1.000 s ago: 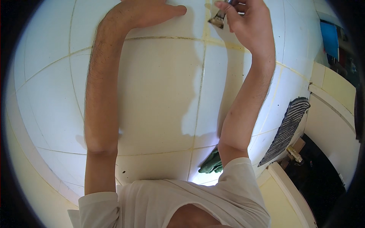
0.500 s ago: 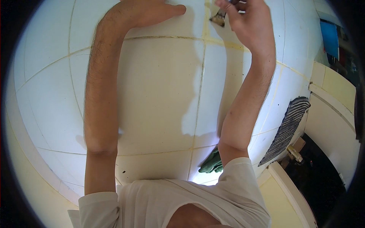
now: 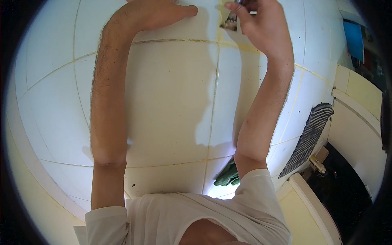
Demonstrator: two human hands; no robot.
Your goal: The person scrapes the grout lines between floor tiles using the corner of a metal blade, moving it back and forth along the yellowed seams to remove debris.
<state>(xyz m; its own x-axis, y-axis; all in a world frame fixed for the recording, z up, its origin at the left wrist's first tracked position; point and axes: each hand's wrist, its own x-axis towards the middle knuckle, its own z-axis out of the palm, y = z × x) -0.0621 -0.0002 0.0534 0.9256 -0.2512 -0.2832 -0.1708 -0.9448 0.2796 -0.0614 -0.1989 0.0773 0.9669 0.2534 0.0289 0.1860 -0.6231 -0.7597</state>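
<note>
A paintbrush (image 3: 230, 23) is gripped in my right hand (image 3: 263, 24) at the top of the view, its dark, damp-looking bristles pointing down at a tile joint. Yellowish wet streaks run along the grout line (image 3: 219, 36) around the bristle tips. My left hand (image 3: 163, 15) rests on the tiled floor (image 3: 171, 98) to the left of the brush, with the thumb stretched out. Most of its fingers are cut off by the upper edge. Nothing shows in that hand.
A dark green cloth (image 3: 227, 174) lies beside my right elbow. To the right, a grey-and-black striped mat (image 3: 307, 139) lies by a raised light sill (image 3: 355, 107). Beyond it is a dark opening with a brass-coloured fitting (image 3: 317, 164). A blue item (image 3: 353, 41) stands at the far right.
My right hand has moved slightly to the left, and the brush has swung more upright, its bristles shifting left onto the grout line. The left hand has barely moved.
</note>
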